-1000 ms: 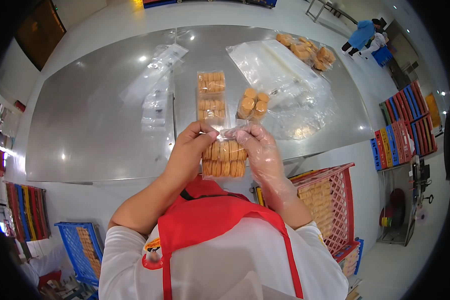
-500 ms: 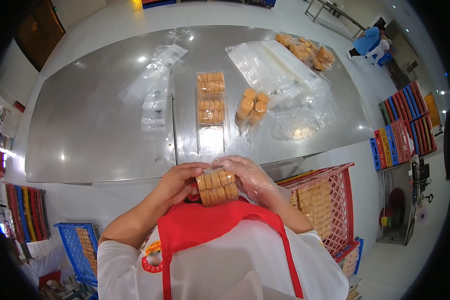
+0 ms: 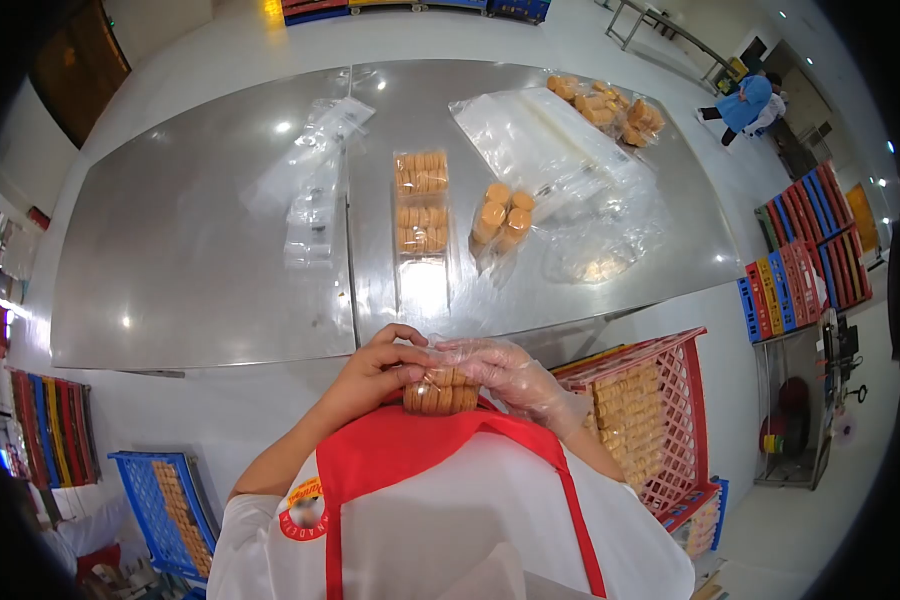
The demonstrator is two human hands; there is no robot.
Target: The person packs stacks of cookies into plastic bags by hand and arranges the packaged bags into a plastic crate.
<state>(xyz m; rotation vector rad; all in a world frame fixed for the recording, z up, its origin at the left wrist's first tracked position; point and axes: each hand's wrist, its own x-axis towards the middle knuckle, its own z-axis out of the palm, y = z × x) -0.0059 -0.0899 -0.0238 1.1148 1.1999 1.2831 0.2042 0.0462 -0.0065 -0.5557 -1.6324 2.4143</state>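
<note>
A clear bag of round biscuits (image 3: pixel 440 396) is held against the red apron, just off the table's front edge. My bare left hand (image 3: pixel 388 366) pinches the bag's upper left part. On its upper right, my right hand (image 3: pixel 505 378), in a clear plastic glove, grips the gathered film. Beyond them on the steel table (image 3: pixel 210 250) lie two packs of biscuits (image 3: pixel 422 200) in a column. To their right another bag of biscuits (image 3: pixel 503 220) shows the round faces.
Flat clear bags (image 3: pixel 545 140) lie on the table's right, smaller ones (image 3: pixel 315 215) left of centre. Filled bags (image 3: pixel 610 108) sit at the back right. A red crate (image 3: pixel 685 430) stands at right, a blue crate (image 3: pixel 150 510) at left. Two people are far right.
Both hands have come back from over the table to the apron with the bag. The left fingers have moved from the bag's side to its top.
</note>
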